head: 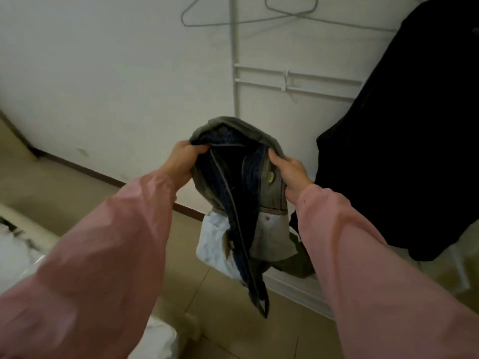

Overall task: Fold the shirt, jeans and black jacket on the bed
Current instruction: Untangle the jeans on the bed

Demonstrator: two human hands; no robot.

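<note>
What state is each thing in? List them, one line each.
jeans: held up in the air, fly open, white pocket linings showing.
left hand: grips the waistband's left side.
right hand: grips the waistband's right side.
black jacket: hangs at the right, unfolded.
wire hangers: hang empty on the white rack.

Two long sleeves in shot, both a soft, dusty pink. The left sleeve point(108, 244) is roomy, its thin cloth wrinkling in broad folds and catching a pale sheen. It ends at the wrist, where the left hand point(184, 161) comes out bare. The right sleeve point(363, 255) is the same pink cloth, creased in long ridges, plain cuff at the wrist, and the right hand point(291, 173) is bare too.
</note>
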